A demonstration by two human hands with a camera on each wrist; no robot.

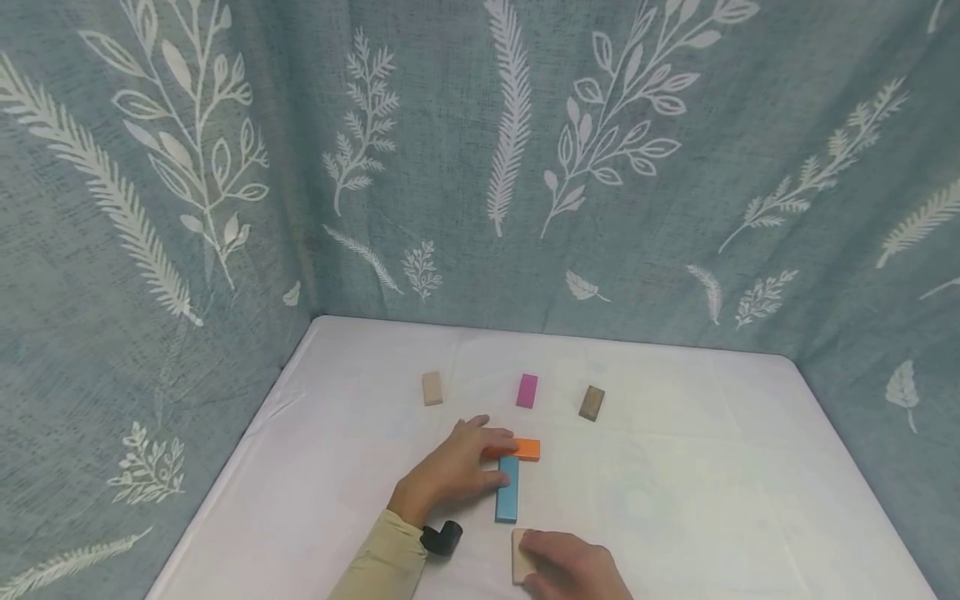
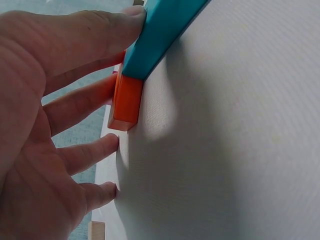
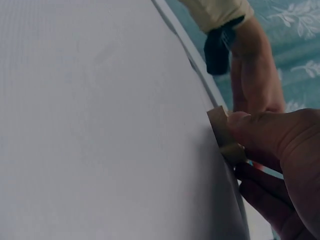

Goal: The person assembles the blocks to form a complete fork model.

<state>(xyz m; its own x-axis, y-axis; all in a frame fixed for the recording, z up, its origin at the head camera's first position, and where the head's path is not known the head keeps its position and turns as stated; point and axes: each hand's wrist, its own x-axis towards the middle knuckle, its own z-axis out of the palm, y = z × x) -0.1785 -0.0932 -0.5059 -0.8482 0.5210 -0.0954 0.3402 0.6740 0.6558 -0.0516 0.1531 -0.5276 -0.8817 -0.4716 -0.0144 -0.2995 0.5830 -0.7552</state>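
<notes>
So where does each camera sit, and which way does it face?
Head: on the head, facing forward and down at the table and leaf-patterned curtain; shows the left hand, left sleeve and right hand.
Left wrist: on that wrist, facing the blue block and orange block; shows the left hand.
Right wrist: on that wrist, facing a pale wooden block; shows the right hand pinching it, left hand and sleeve beyond.
Head and left wrist both show the blue block and orange block.

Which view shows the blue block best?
Head view: the blue block shows nearly whole, the left hand covering little. Left wrist crops it at the top edge; right wrist shows none that I can make out.
</notes>
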